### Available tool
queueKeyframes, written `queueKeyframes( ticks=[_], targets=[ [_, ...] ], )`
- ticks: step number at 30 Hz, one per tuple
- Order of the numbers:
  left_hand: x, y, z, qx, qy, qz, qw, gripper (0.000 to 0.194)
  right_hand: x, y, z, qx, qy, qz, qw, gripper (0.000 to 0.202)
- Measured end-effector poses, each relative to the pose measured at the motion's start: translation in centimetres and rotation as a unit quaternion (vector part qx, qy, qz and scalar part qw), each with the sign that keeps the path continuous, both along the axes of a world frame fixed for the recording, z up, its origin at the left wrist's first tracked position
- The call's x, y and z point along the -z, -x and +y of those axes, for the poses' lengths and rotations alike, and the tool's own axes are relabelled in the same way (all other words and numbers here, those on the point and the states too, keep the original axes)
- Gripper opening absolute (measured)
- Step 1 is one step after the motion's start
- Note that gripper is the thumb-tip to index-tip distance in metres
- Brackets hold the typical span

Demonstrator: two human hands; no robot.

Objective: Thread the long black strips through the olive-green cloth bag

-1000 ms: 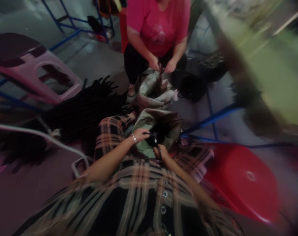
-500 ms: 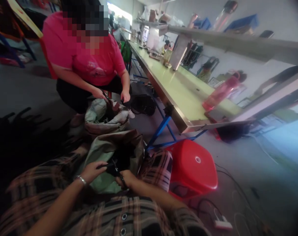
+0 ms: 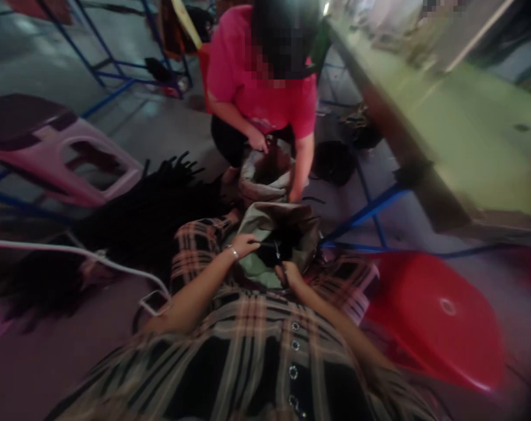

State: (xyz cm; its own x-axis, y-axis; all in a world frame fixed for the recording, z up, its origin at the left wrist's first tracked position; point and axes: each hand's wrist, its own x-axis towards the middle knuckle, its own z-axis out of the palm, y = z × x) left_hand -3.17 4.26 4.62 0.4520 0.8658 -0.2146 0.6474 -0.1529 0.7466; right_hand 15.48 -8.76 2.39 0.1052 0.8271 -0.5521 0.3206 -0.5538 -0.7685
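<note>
An open green and brown sack point(image 3: 253, 270) stands between my knees with dark material inside. At the left side of its mouth, my left hand point(image 3: 246, 243), with a silver bracelet at the wrist, is closed on the edge of a black piece point(image 3: 265, 250), possibly cloth. My right hand point(image 3: 292, 275) is wrapped round the handles of a pair of scissors point(image 3: 278, 251), whose blades point up beside the black piece. Blur hides whether the blades touch it.
A person in a pink shirt point(image 3: 243, 64) crouches opposite, both arms at a second sack point(image 3: 259, 188). Long black strips point(image 3: 160, 204) lie heaped at left near a pink stool point(image 3: 125, 169). At right are a red stool point(image 3: 445, 327) and a blue-legged table point(image 3: 480, 134). A white cable point(image 3: 72, 248) crosses the left.
My view has swung left and down, so everything appears shifted right. The other person's head is lower and one of their hands now reaches between the two sacks. My hands keep their holds.
</note>
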Motion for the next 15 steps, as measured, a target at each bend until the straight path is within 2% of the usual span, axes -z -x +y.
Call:
queueKeyframes(
  ticks=[4, 7, 10, 15],
  targets=[
    [0.9, 0.1, -0.3, -0.021, -0.001, -0.002, 1.000, 0.026, 1.4, 0.0, -0.2, -0.004, 0.000, -0.008, 1.000, 0.018],
    [1.5, 0.0, -0.6, -0.032, 0.011, -0.015, 0.999, 0.026, 1.7, -0.3, -0.5, -0.024, -0.031, -0.044, 0.998, 0.018],
    [2.1, 0.0, -0.7, -0.046, 0.030, -0.025, 0.998, 0.027, 2.0, -0.4, -0.5, -0.035, -0.032, -0.069, 0.997, 0.019],
    [2.6, -0.2, -0.9, -0.081, 0.090, -0.042, 0.992, 0.028, 2.4, -0.4, -0.2, -0.018, -0.037, -0.079, 0.996, 0.023]
  ],
)
